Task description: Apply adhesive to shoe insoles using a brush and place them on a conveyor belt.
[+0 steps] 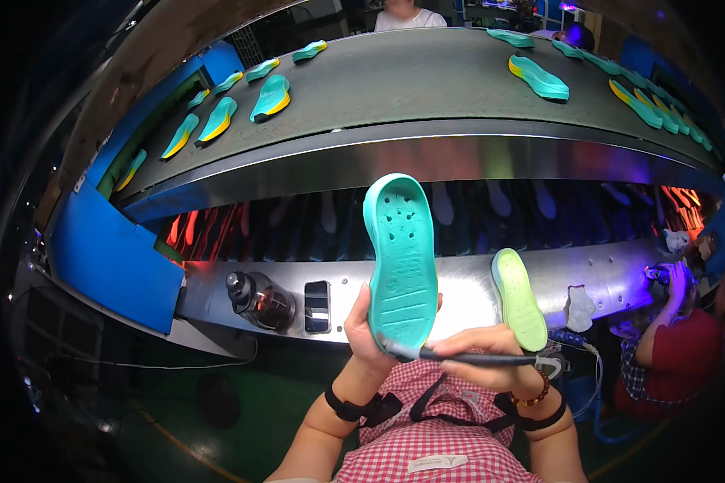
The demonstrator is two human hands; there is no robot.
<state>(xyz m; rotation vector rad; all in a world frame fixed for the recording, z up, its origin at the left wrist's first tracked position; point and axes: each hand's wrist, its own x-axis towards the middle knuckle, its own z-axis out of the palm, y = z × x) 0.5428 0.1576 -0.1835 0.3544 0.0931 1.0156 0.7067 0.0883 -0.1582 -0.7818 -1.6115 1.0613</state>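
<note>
A teal shoe sole stands nearly upright in front of me, its hollow inner side facing me, with small holes at the upper end and ridges lower down. My left hand is closed around its lower left edge. In my right hand is a black-handled brush, held crosswise. Its pale, blurred head meets the sole's lower end. Just beyond my right hand, a light green insole-shaped piece rests on the metal ledge.
A dark bottle and a phone are on the ledge at left; crumpled white cloth lies at right. Behind, a conveyor belt carries several teal and yellow soles. A person in red works at right; another person is beyond the belt.
</note>
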